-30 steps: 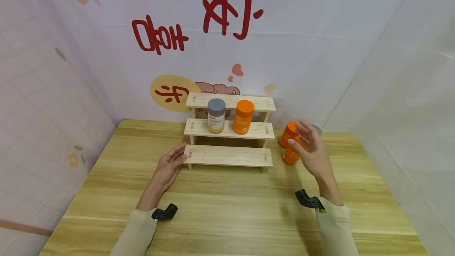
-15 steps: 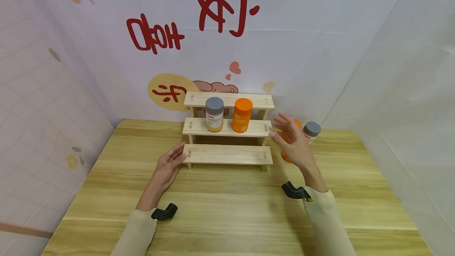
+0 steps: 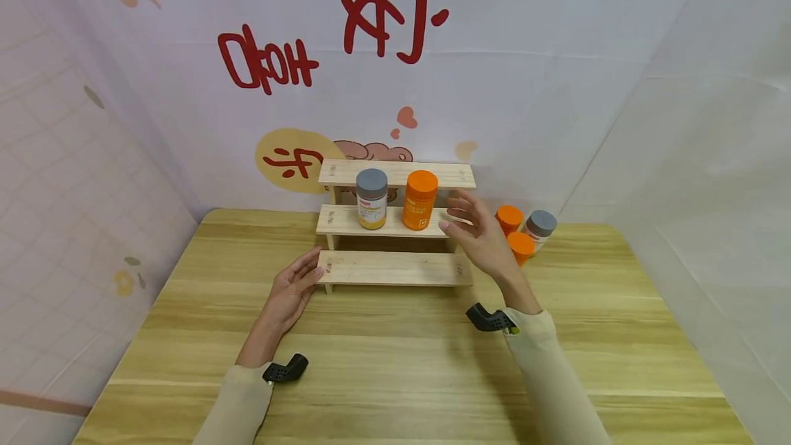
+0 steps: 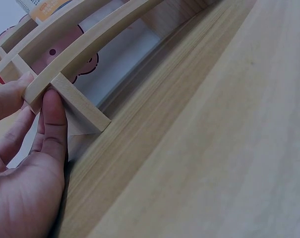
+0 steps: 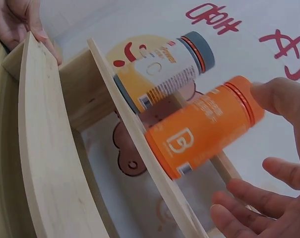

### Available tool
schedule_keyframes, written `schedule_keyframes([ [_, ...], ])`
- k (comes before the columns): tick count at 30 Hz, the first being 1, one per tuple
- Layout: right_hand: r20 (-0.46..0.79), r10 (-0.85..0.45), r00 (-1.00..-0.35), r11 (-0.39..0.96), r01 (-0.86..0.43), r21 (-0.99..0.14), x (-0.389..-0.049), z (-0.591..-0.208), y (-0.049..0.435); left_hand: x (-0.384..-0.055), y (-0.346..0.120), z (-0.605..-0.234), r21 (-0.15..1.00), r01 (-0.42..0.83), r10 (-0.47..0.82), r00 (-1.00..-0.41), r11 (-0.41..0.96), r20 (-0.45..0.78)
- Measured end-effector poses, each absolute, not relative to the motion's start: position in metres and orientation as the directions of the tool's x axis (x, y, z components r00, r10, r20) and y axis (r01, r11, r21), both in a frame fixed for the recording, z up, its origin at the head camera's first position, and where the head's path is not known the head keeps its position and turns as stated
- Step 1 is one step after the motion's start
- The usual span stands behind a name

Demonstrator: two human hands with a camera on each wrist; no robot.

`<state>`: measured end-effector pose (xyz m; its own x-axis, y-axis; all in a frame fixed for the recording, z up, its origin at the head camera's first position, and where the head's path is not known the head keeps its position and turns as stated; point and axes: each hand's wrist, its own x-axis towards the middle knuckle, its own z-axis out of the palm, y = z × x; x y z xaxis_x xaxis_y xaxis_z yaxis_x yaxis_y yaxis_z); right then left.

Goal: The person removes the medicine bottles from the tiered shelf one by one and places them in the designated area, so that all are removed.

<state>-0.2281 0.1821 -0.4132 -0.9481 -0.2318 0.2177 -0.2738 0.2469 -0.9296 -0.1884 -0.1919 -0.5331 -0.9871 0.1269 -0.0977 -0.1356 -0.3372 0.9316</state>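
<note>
A three-step wooden shelf [image 3: 395,268] stands on the table against the back wall. My left hand [image 3: 295,290] pinches the left end of its lowest board, thumb on top and fingers below, as the left wrist view shows. On the middle step stand a grey-capped bottle [image 3: 371,206] with a white and yellow label and, to its right, an orange bottle [image 3: 419,204]. My right hand [image 3: 483,235] is just right of the orange bottle with fingers spread and curved. In the right wrist view the thumb [image 5: 278,96] overlaps the edge of the orange cap.
Right of the shelf, two orange-capped bottles [image 3: 521,246] and a grey-capped bottle [image 3: 540,224] stand close together on the wooden table [image 3: 395,362], partly behind my right hand and each other. Printed cloth walls [image 3: 525,88] enclose the table at the back and sides.
My right hand has moved left from the bottles on the table to the orange bottle on the shelf, uncovering those bottles. The left hand keeps its place on the shelf.
</note>
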Motion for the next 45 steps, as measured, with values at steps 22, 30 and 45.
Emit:
schedule_keyframes([
  [22, 0.104, -0.189, -0.977, 0.331, -0.163, -0.929, -0.260, -0.411, 0.137, -0.189, -0.193, -0.535, 0.931, -0.140, 0.136, -0.986, -0.338, -0.099],
  [30, 0.131, -0.165, -0.977, 0.310, -0.178, -0.934, -0.262, -0.413, 0.128, -0.190, -0.193, -0.535, 0.929, -0.141, 0.139, -0.985, -0.341, -0.099],
  [45, 0.182, -0.182, -0.966, 0.336, -0.235, -0.912, -0.257, -0.413, 0.132, -0.189, -0.193, -0.534, 0.926, -0.139, 0.141, -0.985, -0.352, -0.094],
])
